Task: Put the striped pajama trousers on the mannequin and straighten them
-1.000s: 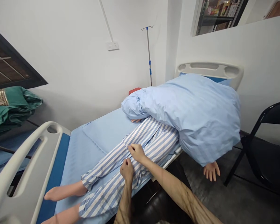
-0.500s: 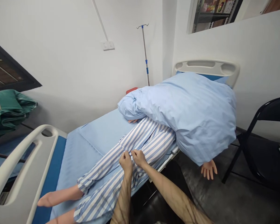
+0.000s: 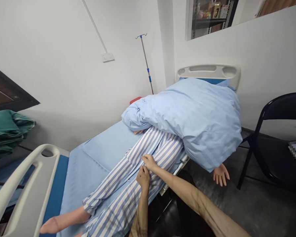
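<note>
A manikin lies on a hospital bed (image 3: 98, 148) in blue-and-white striped trousers (image 3: 128, 184). A light blue quilt (image 3: 194, 115) covers its upper body, and one manikin hand (image 3: 220, 174) hangs off the bed's near side. My left hand (image 3: 143, 177) pinches the striped cloth at the near thigh. Just above it, my right hand (image 3: 150, 162) is closed on a fold of the same trousers. Both hands touch each other. A bare manikin foot (image 3: 56, 223) sticks out at the lower left.
The white footboard (image 3: 22, 184) curves at the lower left and the headboard (image 3: 207, 70) stands against the far wall. A drip stand (image 3: 145, 62) rises behind the bed. A black folding chair (image 3: 278, 131) is at the right. Green cloth (image 3: 7, 130) lies at the left.
My hands came together on the thigh cloth, then the left slid slightly down toward me. The view shifted left and tilted.
</note>
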The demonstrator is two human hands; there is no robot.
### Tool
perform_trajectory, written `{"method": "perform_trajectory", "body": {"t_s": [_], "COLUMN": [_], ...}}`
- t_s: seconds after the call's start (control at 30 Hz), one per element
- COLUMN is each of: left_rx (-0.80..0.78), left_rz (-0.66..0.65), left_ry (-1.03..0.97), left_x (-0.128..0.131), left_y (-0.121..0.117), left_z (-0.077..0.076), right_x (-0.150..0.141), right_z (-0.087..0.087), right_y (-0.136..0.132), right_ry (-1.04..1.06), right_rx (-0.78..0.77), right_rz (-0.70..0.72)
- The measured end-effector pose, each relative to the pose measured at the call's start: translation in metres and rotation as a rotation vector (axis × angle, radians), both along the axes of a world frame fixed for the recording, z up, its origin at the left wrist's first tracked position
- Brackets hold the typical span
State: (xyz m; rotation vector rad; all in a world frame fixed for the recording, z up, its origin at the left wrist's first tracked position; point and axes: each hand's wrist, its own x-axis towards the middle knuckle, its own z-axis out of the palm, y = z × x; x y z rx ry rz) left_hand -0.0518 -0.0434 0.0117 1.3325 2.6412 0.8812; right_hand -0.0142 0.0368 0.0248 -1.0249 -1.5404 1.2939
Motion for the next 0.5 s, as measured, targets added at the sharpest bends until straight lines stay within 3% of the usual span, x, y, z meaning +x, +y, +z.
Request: {"method": "perform_trajectory", "body": {"t_s": [0.13,0.27,0.37,0.5], "left_rx": [0.011,0.025,0.077,0.284], "left_rz": [-0.011,0.007,0.028,0.105], "left_ry": [-0.019,-0.105,-0.236,-0.409], "left_x": [-0.001,-0.001,-0.004,-0.006], "left_y": [0.002,0.001,0.004,0.019], "left_z": [-0.013,-0.015,-0.006,0.017], "right_x": [0.022,0.038,0.041,0.041], "right_z": [0.015,-0.005,-0.023,-0.026], "right_y": [0.009,-0.004,-0.015,-0.016], "right_ry": [-0.015,-0.266,-0.463,-0.487], "right_rx": [0.129,0.285,0.376,0.396], "right_rz": [-0.030,0.031,0.027,0.030]}}
